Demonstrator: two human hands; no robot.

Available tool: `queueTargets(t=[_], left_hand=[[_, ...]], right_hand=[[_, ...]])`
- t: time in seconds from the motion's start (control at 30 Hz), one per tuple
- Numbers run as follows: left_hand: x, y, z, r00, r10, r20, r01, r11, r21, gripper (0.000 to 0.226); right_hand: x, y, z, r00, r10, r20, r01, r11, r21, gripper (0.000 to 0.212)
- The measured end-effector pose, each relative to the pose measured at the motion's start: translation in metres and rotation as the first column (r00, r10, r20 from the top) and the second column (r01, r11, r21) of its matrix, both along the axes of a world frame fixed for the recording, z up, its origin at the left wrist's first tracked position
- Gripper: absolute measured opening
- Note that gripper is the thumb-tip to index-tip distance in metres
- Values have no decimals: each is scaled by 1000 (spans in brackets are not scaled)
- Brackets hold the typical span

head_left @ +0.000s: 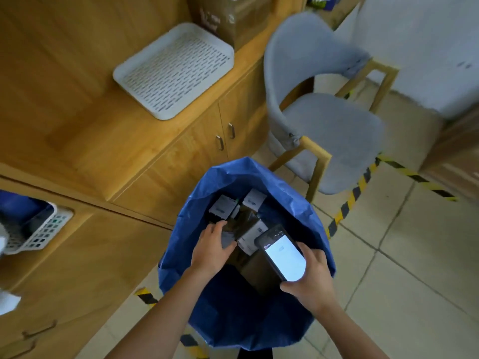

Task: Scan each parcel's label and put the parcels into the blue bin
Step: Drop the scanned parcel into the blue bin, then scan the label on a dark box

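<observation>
The long wooden counter (85, 130) runs along the left, with a grey chair (337, 130) just past its end and a white slotted tray (173, 71) lying flat on top. Right below, on the tiled floor beside the counter, stands the blue bin (233, 314), mouth open upward. Both bare forearms reach down over it. The left hand (211, 248) is well inside, palm down, with fingers over the far edge and thumb on the near edge of a grey parcel (228, 240), gripping it. The right hand (311, 281) hovers over the bin's right side, clasping the lower end of a phone (283, 255). Its lit screen faces up, and its long axis runs away and leftward, top end over the boxes (223, 207) piled in the bin, white labels up.
</observation>
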State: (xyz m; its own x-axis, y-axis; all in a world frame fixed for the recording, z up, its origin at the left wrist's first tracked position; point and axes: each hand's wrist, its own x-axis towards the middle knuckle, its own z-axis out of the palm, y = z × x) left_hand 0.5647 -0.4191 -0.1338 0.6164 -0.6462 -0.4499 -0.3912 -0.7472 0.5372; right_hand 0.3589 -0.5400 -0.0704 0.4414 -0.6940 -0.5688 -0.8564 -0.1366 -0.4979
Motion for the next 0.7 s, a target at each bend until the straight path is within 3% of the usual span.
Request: queueTargets(t=[0.2,0.4,0.57,0.7], left_hand=[[-46,-17,76,958,-224,178,242,967,-83,41],[-146,-63,143,835,-457,307,509,853,-115,34],[-289,-101,200,715,-594,369,690,684,-237,25],[-426,-115,226,558,-739,377,828,474,-299,18]], right_hand=[[-85,3,72,969,-163,185,171,985,-26,93],[-226,15,133,903,-314,292,379,904,-198,85],[-374,50,171,762,-526,379,628,742,-234,88],[-498,98,195,627,-664,407,778,560,-285,89]])
